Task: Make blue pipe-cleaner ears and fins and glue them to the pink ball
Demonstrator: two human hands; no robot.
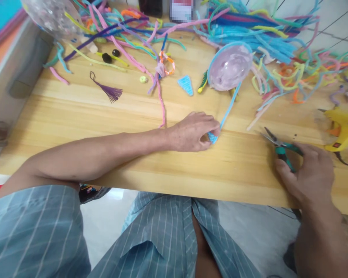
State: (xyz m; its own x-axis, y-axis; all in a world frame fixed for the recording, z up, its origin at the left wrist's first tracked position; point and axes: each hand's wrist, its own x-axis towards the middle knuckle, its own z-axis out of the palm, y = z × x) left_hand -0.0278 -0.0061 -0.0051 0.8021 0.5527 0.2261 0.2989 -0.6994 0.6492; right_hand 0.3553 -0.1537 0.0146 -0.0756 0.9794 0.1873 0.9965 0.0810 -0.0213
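My left hand [193,131] is closed in a pinch on a small coiled piece of blue pipe cleaner [212,137] at the middle of the wooden table. From the coil a straight blue tail [231,105] runs up and right to the rim of a purple see-through bowl [231,67]. At the right, my right hand [310,173] has its fingers around the teal handles of the pliers [280,147]. The pliers' jaws are spread and point up and left. A separate flat blue wedge [186,85] lies beyond my left hand.
A yellow glue gun [342,127] stands at the far right. Loose coloured pipe cleaners [290,77] and a blue bundle [252,38] cover the back. A purple tassel [108,90], black pompoms [106,58] and a twisted pink figure [161,96] lie left. A metal-sided box [17,81] borders the left edge.
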